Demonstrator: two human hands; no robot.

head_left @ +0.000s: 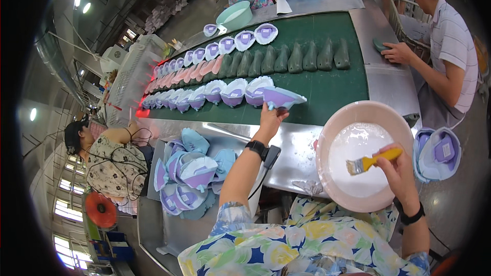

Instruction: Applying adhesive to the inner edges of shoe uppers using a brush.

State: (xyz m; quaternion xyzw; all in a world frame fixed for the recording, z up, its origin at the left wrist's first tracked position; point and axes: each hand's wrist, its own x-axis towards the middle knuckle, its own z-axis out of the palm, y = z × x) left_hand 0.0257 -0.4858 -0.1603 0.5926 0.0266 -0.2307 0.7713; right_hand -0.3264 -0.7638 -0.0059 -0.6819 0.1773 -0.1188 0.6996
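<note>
My left hand point(271, 122) reaches forward over the near edge of the green conveyor belt, fingers closed on a purple and light blue shoe upper point(282, 97). Just beyond it stands a row of similar uppers point(233, 93) on the belt. In my right hand point(399, 176) is a paintbrush point(376, 161) with a yellow handle, its pale bristles above the white liquid point(358, 143). A wide pinkish basin point(332, 122) contains that liquid. To the left of my left forearm, more purple and blue uppers point(199, 171) lie heaped in a metal tray.
The green belt point(307, 92) also carries dark green shoe lasts point(296, 59), pink pieces point(197, 71) and a far row of uppers. More uppers point(437, 153) hang right of the basin. A co-worker point(450, 61) sits at right, others at left and far side. A green basin point(236, 15) stands beyond.
</note>
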